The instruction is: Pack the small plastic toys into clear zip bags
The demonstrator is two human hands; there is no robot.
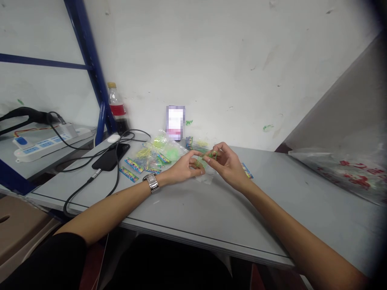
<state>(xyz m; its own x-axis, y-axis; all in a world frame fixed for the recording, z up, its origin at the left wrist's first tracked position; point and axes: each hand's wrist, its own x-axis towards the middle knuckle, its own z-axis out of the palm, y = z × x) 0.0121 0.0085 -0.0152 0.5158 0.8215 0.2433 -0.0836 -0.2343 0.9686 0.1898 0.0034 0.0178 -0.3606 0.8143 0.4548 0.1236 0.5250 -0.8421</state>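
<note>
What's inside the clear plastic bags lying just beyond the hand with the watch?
Through the clear plastic bags, yellow and light-green pieces show. Creases and glare hide their exact shapes; whatever lies beneath is covered.

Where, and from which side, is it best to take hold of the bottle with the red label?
I would grip the bottle around its red label, coming from the front right. It stands upright, and this rounded middle looks easy to wrap. The blue post is close on its left, the wall is behind, and black cables curve low near its base, so keep above them.
</note>
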